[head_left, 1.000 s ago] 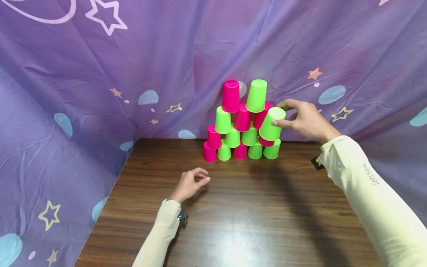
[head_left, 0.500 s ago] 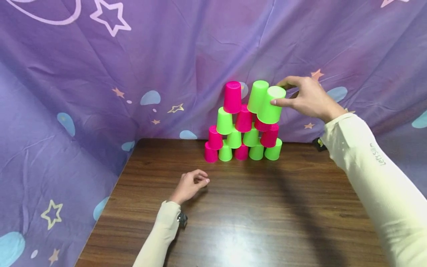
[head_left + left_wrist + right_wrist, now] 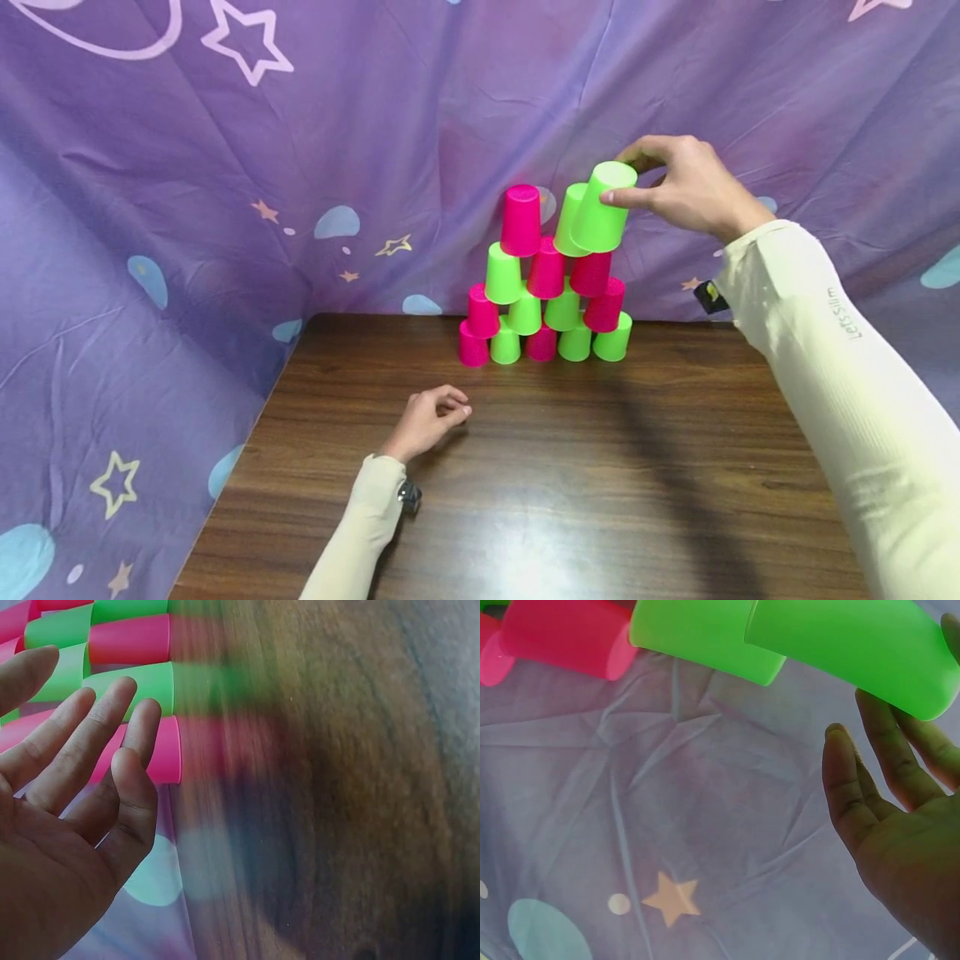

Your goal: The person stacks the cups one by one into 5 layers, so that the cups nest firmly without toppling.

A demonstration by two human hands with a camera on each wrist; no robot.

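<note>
Between thumb and fingers my right hand point(image 3: 693, 187) pinches an upside-down green cup point(image 3: 604, 218) near its base, which faces up. In the head view this cup partly hides another green cup point(image 3: 567, 218) in the top row of a stacked cup wall. To the left in that row stands a pink cup point(image 3: 521, 221), with a gap between the two. The rows below mix pink and green cups, all upside down. My left hand point(image 3: 424, 422) holds nothing; its fingers are loosely bent above the table, in front of the stack's left end.
The stack stands near the back edge of a brown wooden table point(image 3: 525, 475). A purple cloth point(image 3: 390, 150) with stars and blue spots hangs right behind it and along the left side.
My right hand has raised the green cup from beside the lower rows to the height of the top row, drifting slightly left at the end. My left hand stays in place.
</note>
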